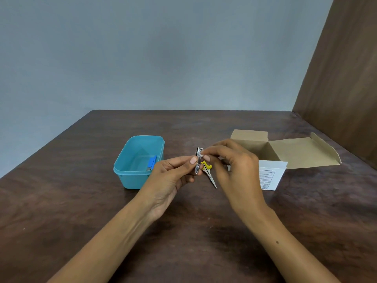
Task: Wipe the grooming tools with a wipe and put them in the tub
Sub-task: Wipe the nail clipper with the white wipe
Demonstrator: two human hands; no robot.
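Left hand (pixel 173 176) pinches the nail clipper (pixel 198 162) upright, right hand (pixel 234 160) pressing a tiny wipe (pixel 201 155) on its top. Scissors (pixel 210 174) lie underneath, tub (pixel 124 172) on the left.

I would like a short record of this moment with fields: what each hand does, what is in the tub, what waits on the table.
left hand: left hand holds the nail clipper upright above the table
right hand: right hand presses a small wipe on the clipper's top end
tub: blue tub holds one blue-handled tool
waiting: yellow-handled scissors lie on the table behind the hands
other: open cardboard box at right
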